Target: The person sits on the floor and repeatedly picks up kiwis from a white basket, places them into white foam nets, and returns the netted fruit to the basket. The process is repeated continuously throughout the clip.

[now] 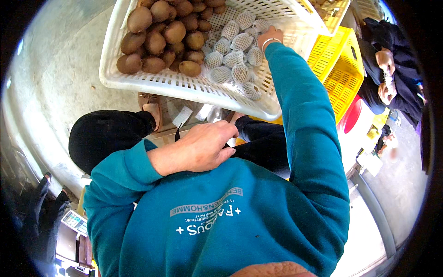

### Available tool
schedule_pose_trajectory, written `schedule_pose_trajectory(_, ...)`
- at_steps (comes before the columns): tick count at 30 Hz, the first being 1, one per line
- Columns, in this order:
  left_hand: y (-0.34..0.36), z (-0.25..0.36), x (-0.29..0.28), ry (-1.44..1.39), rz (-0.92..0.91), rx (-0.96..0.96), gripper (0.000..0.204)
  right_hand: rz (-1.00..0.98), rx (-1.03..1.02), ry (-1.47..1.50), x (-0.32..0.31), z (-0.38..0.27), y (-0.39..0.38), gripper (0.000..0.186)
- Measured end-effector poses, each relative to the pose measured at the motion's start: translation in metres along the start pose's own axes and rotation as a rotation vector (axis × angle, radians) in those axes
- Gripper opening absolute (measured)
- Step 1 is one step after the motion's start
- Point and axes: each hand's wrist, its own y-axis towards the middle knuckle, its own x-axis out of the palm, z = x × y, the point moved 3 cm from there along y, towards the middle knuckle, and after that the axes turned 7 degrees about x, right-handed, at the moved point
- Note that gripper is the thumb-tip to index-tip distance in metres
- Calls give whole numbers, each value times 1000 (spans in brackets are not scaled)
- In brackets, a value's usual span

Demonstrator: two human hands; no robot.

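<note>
A white plastic crate stands before me. Its left part is heaped with bare brown kiwifruit. On its right lie several kiwifruit in white foam net sleeves. At the far end of that group my right hand, with a band at the wrist, has its fingers closed on a net-sleeved kiwifruit, partly hidden by the hand. My left hand is held in front of my chest, back of the hand up, fingers curled toward the thumb. Whatever it may hold is hidden, though something white shows beside the thumb.
Yellow plastic crates stand right of the white crate, with a red round container close by. Another person's hands work at the far right. A scale sits at lower left. My knees are under the crate's near edge.
</note>
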Motion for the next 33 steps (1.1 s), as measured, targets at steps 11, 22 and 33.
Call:
schedule_pose_trajectory(11, 6, -11, -9, -38, 92, -69, 31, 93, -4, 63, -18, -1, -9, 21)
schedule_pose_trajectory(22, 19, -5, -18, 5, 236, 3, 22, 23, -232, 1012, -106, 116, -75, 19)
schedule_pose_trajectory(33, 41, 30, -23, 630, 568, 631, 39, -235, -694, 1800, -132, 58, -267, 18)
